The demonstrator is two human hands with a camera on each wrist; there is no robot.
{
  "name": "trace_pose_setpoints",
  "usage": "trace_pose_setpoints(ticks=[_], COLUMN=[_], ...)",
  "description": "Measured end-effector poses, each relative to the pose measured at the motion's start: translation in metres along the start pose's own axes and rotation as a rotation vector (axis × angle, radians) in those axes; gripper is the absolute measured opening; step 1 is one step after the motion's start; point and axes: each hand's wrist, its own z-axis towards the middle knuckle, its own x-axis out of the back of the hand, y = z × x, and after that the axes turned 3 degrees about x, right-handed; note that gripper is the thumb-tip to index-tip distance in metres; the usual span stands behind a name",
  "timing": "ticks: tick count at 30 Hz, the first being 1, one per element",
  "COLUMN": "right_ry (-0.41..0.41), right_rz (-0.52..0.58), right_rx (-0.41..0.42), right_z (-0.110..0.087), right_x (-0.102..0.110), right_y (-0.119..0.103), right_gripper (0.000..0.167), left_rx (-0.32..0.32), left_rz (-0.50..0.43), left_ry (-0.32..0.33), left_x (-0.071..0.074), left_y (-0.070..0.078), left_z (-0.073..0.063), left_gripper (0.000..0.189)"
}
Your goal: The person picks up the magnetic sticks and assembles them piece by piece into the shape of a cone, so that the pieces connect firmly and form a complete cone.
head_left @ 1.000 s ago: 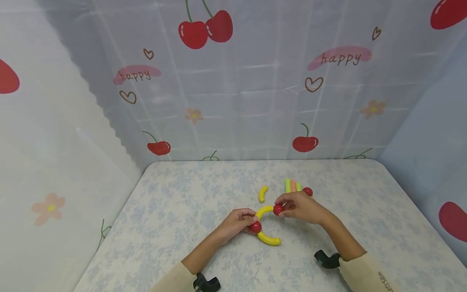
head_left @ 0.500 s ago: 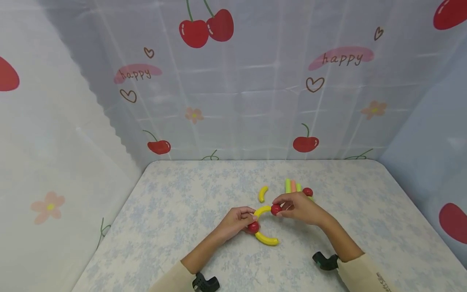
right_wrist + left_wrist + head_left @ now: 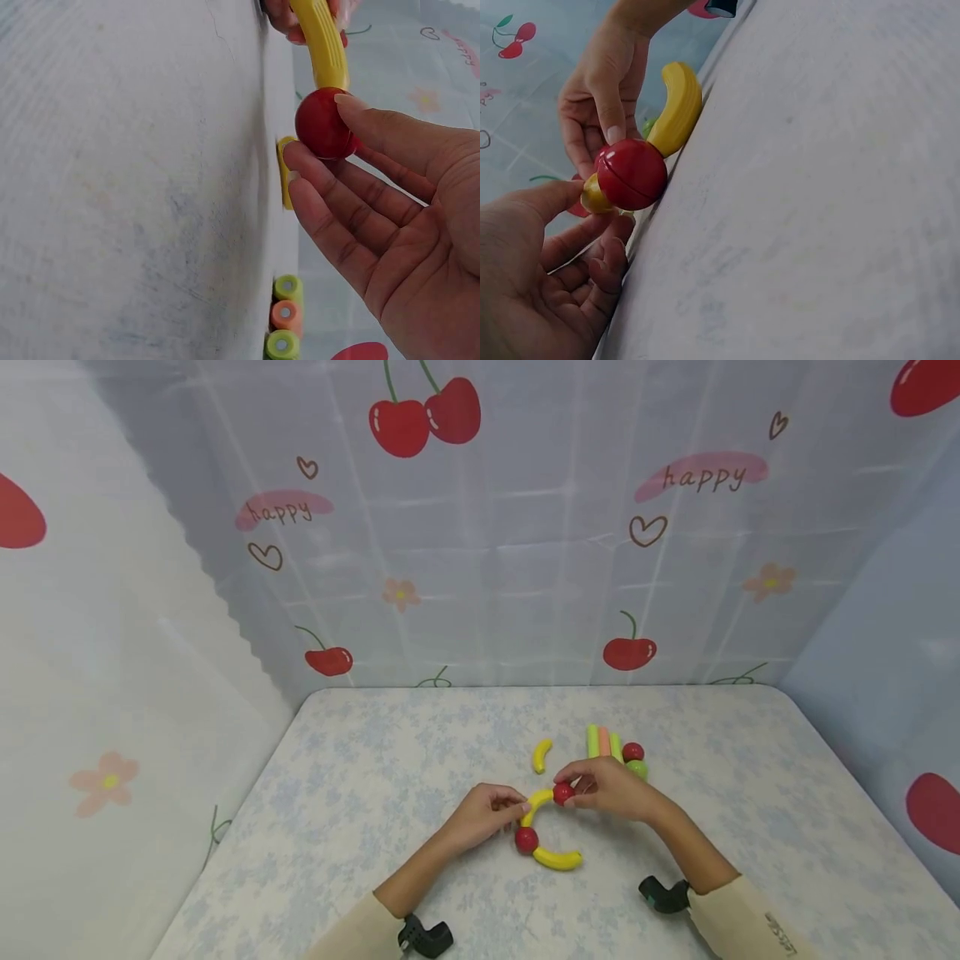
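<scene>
A C-shaped chain of curved yellow magnetic rods and red balls lies in the middle of the table. My left hand [image 3: 483, 817] pinches the upper yellow rod [image 3: 537, 804] between thumb and fingers. At that rod's right end, my right hand [image 3: 615, 788] holds a red ball [image 3: 322, 124] between thumb and fingertips. Below the left fingers sits a second red ball [image 3: 527, 840], joined to the lower yellow rod [image 3: 558, 859], which curves off to the right. In the left wrist view, this ball hides most of the pinched rod.
Behind the chain lies a loose short yellow rod [image 3: 542, 756]. Straight green and orange rods [image 3: 604, 742] stand in a row beyond the right hand, beside a red ball [image 3: 633, 752] and a green ball [image 3: 637, 769]. A printed curtain [image 3: 510, 543] hangs behind the table [image 3: 360, 760].
My right hand has shifted slightly left with its red ball. The lower ball and rod have swung a little towards me, and the left fingers no longer cover that ball.
</scene>
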Motion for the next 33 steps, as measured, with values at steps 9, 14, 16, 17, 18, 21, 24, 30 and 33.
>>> trace_pose_setpoints(ticks=[9,14,16,17,18,21,24,30,33], right_ry=[-0.05,-0.073,-0.078,-0.079,-0.077,-0.071,-0.065,-0.049,-0.04], right_rz=[0.04,0.032,0.027,0.024,0.019,0.011,0.009,0.0,0.0], right_rx=[0.009,-0.004,-0.011,-0.015,-0.017,-0.023,-0.027,-0.018,-0.023], right_z=[0.01,0.016,0.018,0.018,0.019,0.02,0.02,0.02,0.02], right_x=[-0.008,-0.012,-0.014,-0.014,-0.015,-0.017,-0.018,-0.018,-0.018], right_y=[-0.004,-0.006,-0.007,-0.007,-0.007,-0.007,-0.008,-0.008,-0.006], right_gripper=[0.031,0.03,0.03,0.03,0.03,0.029,0.029,0.029,0.029], left_rx=[0.001,0.017,0.022,0.025,0.028,0.036,0.038,0.04,0.039], left_rz=[-0.113,-0.125,-0.125,-0.126,-0.127,-0.124,-0.123,-0.117,-0.115], left_ry=[-0.038,-0.053,-0.058,-0.059,-0.059,-0.057,-0.05,-0.044,-0.039], left_x=[0.002,0.003,0.004,0.004,0.004,0.004,0.004,0.004,0.004], left_y=[-0.003,-0.004,-0.004,-0.004,-0.004,-0.005,-0.005,-0.005,-0.006], left_z=[0.003,0.003,0.003,0.003,0.003,0.002,0.002,0.002,0.003], left_gripper=[0.024,0.025,0.024,0.024,0.023,0.023,0.022,0.023,0.023])
